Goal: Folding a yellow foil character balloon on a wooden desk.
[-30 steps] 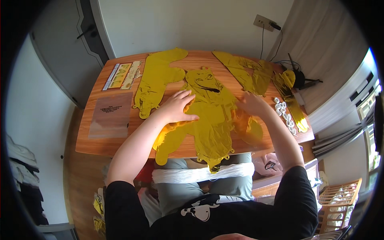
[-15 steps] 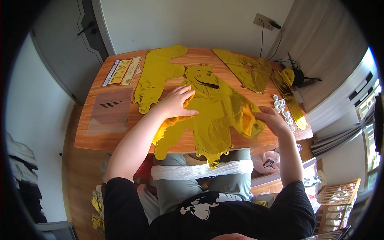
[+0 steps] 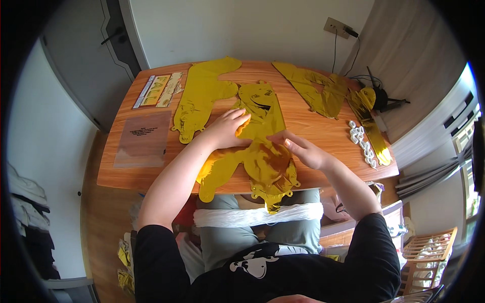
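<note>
A flat gold foil balloon [image 3: 265,118] lies in front of me on the wooden table, its lower tabs hanging over the near edge. Its right-hand limb is folded inward, making a crumpled, shiny flap [image 3: 270,169] over the middle. My left hand [image 3: 225,129] rests on the balloon's left side with fingers and thumb spread, pressing the foil down. My right hand [image 3: 303,150] lies at the top right of the folded flap, fingers stretched out and touching the foil. Part of the foil is hidden under both hands.
More flat gold foil balloons lie at the left [image 3: 209,96], back right [image 3: 326,96] and far right [image 3: 376,134]. Small white ribbon coils [image 3: 358,134] sit at the right. A printed card pack [image 3: 157,91] and clear plastic bag [image 3: 141,139] are leftward. A white strand bundle [image 3: 257,216] crosses my lap.
My right hand has moved left, bringing the balloon's right limb over onto its middle, and its fingers have straightened from a pinch. My left hand stays in place.
</note>
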`<state>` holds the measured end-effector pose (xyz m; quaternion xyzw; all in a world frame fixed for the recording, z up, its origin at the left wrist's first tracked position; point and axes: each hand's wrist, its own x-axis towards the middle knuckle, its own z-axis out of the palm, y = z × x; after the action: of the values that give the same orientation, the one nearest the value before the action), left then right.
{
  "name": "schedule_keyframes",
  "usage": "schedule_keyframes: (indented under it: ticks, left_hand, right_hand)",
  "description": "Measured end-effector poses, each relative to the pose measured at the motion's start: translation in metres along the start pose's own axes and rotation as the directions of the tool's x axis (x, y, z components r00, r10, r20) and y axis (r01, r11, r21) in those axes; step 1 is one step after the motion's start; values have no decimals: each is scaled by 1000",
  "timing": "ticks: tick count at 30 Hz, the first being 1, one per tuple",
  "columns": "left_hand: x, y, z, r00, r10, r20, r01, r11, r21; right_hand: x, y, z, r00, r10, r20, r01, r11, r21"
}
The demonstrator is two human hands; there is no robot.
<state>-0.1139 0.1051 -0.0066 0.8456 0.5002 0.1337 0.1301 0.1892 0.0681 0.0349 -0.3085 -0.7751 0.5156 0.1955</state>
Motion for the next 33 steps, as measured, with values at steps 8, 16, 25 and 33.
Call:
schedule_keyframes:
  ticks: [8,16,25,33]
  left_hand:
    - [1,-2,-1,999,4,45,-4,1000,-13]
    - [-1,1,-3,999,-3,47,4,1000,-13]
    - [1,2,0,1000,4,19,-4,1000,-4]
    - [3,0,0,999,37,-12,-37,999,3]
  right_hand:
    - [44,40,-32,934,-224,-277,-90,604,-792]
    - [55,38,-33,959,-122,-254,-154,526,-837]
    - [58,36,-30,977,-115,-178,-110,441,-891]
    - [61,35,-23,972,-63,-225,-169,479,-862]
